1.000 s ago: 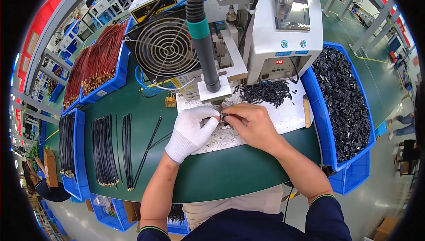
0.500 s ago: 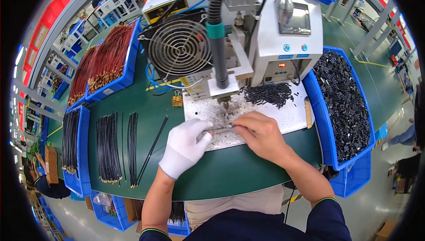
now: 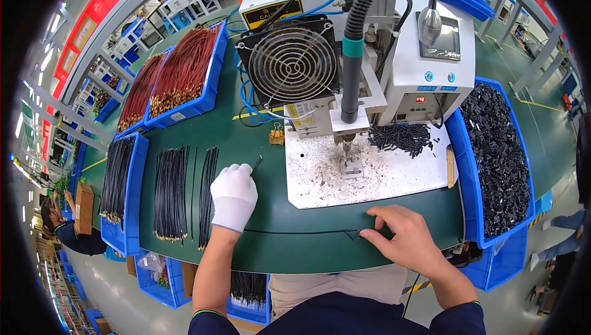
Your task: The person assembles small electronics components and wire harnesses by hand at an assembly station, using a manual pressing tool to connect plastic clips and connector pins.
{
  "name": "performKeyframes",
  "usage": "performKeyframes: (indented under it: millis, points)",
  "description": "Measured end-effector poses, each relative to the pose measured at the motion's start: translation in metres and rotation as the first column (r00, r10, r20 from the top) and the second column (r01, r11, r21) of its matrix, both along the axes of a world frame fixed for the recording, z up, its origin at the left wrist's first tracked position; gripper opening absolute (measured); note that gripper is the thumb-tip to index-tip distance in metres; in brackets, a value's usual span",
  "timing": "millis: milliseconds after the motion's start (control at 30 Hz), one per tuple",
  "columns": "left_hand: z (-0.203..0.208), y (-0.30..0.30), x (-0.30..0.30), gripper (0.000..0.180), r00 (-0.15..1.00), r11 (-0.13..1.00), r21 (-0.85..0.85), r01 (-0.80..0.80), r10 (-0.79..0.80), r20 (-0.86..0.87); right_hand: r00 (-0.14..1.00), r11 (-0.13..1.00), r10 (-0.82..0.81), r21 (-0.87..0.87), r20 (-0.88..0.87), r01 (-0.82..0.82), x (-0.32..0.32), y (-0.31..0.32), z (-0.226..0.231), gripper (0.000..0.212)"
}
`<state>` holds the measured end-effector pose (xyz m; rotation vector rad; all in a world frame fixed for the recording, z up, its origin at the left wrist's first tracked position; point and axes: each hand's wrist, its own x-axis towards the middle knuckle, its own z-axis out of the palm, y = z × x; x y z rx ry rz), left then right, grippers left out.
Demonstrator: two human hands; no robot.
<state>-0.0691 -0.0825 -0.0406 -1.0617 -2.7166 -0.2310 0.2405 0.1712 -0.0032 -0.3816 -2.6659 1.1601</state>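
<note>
My left hand [image 3: 235,192], in a white glove, is closed with its fingers curled down over a black cable [image 3: 257,162], whose tip sticks out past the fingertips. Another thin black cable [image 3: 301,232] runs across the green table from beside the glove's cuff; its left part is hidden. At its right end a small split tip lies by the thumb of my bare right hand [image 3: 397,233]. That hand's thumb and forefinger are apart, with nothing seen between them. Left of the glove are a bundle of black cables [image 3: 208,190], a single one, and a larger bundle [image 3: 171,193].
A machine with a round fan grille [image 3: 294,64] and an upright nozzle stands over a stained white plate [image 3: 320,193]. Small black tubes [image 3: 403,138] lie on that plate. Blue bins hold black parts [image 3: 498,156], red cables [image 3: 184,70] and black cables [image 3: 117,175]. A binder clip [image 3: 276,134] sits near the plate.
Both hands have come away from the plate. The left hand has moved left onto the slanted black cable; the right has moved nearer me and its fingers have parted. One cable now lies across the table.
</note>
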Motion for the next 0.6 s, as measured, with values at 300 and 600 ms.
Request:
performKeyframes:
  millis: [300, 600]
  points:
    - [-0.008, -0.006, -0.012, 0.019, 0.993, 0.997, 0.063, 0.039, -0.046, 0.112, 0.993, 0.999, 0.044, 0.033, -0.106, -0.041, -0.009, -0.003, -0.003, 0.033]
    - [0.004, -0.001, -0.004, 0.02, 0.979, 0.996, 0.038, 0.077, -0.082, 0.188, 0.985, 0.994, 0.098, 0.059, -0.139, -0.091, -0.012, -0.004, -0.008, 0.031]
